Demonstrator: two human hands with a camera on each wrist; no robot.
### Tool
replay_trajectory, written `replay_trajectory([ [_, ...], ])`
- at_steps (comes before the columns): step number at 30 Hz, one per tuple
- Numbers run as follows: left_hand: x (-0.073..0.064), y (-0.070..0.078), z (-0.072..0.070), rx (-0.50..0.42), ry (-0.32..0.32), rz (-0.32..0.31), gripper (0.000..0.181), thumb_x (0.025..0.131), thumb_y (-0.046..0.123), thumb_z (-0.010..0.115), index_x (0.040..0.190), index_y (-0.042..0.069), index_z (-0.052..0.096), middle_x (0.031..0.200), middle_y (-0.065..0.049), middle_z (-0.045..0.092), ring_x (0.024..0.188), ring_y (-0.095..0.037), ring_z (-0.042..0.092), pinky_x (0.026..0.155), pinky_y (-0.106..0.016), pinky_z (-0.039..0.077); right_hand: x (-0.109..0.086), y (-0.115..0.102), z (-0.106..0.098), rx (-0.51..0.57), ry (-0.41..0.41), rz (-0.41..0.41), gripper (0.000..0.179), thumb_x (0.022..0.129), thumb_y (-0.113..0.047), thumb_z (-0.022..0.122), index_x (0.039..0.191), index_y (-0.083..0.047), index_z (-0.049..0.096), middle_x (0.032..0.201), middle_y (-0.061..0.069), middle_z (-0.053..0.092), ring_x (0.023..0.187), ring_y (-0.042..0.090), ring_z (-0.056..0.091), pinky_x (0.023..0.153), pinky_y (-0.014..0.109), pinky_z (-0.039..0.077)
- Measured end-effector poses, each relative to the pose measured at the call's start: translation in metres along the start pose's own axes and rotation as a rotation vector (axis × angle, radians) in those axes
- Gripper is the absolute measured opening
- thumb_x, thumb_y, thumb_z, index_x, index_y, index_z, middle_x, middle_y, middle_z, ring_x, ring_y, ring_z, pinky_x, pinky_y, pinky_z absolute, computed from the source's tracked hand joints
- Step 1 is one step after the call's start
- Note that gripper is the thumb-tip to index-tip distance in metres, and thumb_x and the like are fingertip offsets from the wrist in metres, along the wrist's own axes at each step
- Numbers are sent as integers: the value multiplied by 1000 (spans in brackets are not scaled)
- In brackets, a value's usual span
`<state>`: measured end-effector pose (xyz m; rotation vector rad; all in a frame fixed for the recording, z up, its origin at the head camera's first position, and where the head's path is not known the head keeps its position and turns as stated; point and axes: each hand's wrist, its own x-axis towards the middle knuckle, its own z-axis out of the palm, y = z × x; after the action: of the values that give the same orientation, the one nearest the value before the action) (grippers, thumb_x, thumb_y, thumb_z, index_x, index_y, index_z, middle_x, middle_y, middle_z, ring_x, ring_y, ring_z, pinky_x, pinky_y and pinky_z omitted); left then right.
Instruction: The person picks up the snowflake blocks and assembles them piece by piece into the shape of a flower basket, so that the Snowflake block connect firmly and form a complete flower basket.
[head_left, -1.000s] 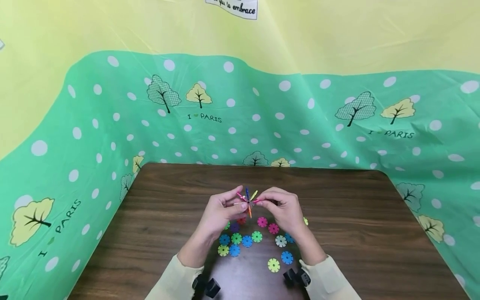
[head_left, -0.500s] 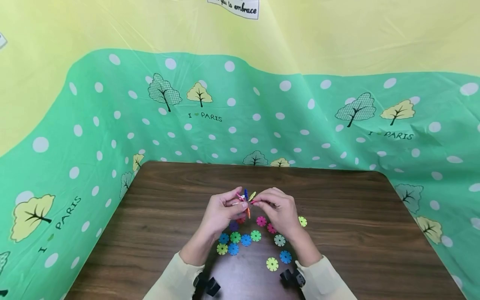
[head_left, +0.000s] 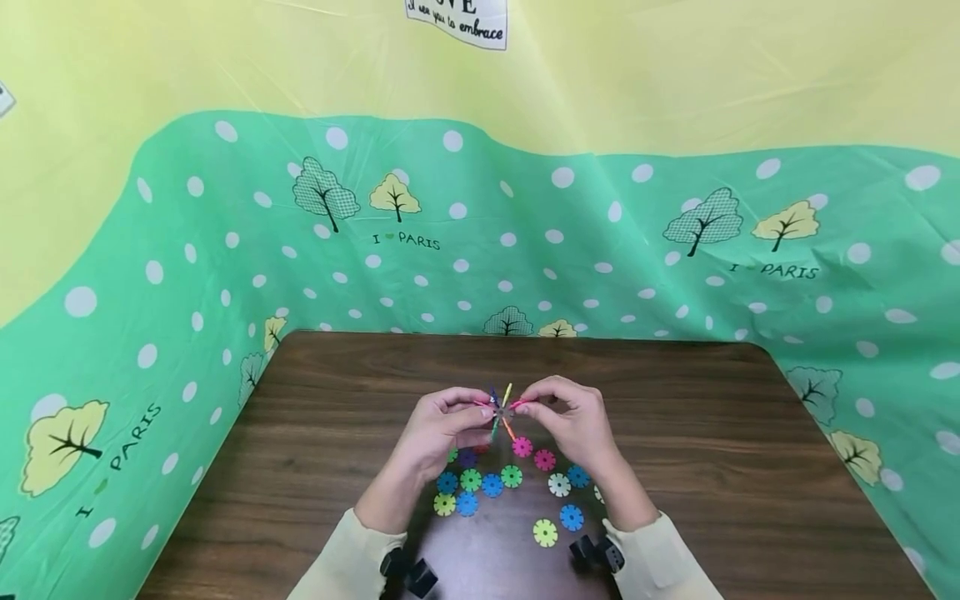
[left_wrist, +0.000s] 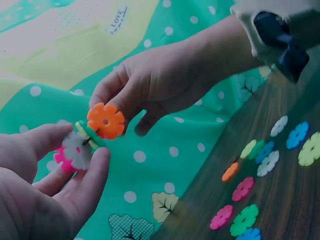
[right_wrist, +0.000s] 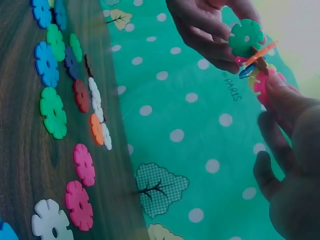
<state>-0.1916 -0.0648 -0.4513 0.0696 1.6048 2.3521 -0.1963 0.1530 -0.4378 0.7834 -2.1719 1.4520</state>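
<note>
Above the table, both hands hold a cluster of notched plastic flower discs joined edge to edge, fanning out like spokes. The left hand pinches it from the left, between thumb and fingers. In the left wrist view a grey disc and a pink disc sit among those fingers, and an orange disc sticks out by the right hand. The right hand's thumb and finger pinch another pink disc in the right wrist view, where a green disc faces the camera. Fingers hide part of the cluster's middle.
Loose flower discs lie on the brown wooden table below the hands, among them a yellow disc, a blue disc and a green disc. A green-and-yellow printed cloth hangs behind the table.
The cluster has turned between the fingers: the yellow disc stands more upright, and a green one shows at the bottom. The right hand has shifted slightly right. Both hands keep their hold.
</note>
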Motion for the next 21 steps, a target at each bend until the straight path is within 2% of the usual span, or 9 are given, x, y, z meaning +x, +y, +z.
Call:
replay_trajectory([
  [3,-2,-1,2,9,16,18,25,91,-2,73,114,-10,69,89,-4,78,78,-17,76,69,-36,64,0,-3,-1,16,-16,-11,16,77,13,81,86,-1,76,84,12,75,78,17,70,71,22,59],
  [6,-3,0,3,52,24,40,32,90,-3,74,118,-15,67,90,-5,79,80,-17,76,69,-37,64,-3,7,1,29,-30,-32,19,76,13,81,86,-2,78,84,10,76,78,18,72,73,19,59],
  [9,-3,1,1,105,27,61,35,89,-4,75,119,-18,65,95,-13,78,84,-20,77,71,-41,64,-6,21,4,26,-40,-54,19,75,9,84,87,-5,79,86,7,78,81,18,73,78,16,58],
  [13,-3,2,0,139,15,72,35,89,-3,75,118,-20,65,101,-21,77,85,-21,76,72,-43,64,-7,28,6,-1,-45,-102,18,75,2,86,88,-9,81,88,2,79,84,15,72,81,14,52],
  [18,-5,4,3,114,17,60,35,90,-3,75,119,-19,65,95,-11,78,82,-17,76,71,-38,64,-6,29,6,52,-57,-116,23,74,7,85,89,-10,81,88,3,78,83,14,73,80,14,54],
  [21,-6,4,5,119,33,64,36,89,-2,76,120,-16,66,92,-7,78,81,-16,76,71,-36,64,-5,28,5,109,-80,-67,25,75,12,82,91,-8,80,90,7,77,85,17,72,77,20,60],
])
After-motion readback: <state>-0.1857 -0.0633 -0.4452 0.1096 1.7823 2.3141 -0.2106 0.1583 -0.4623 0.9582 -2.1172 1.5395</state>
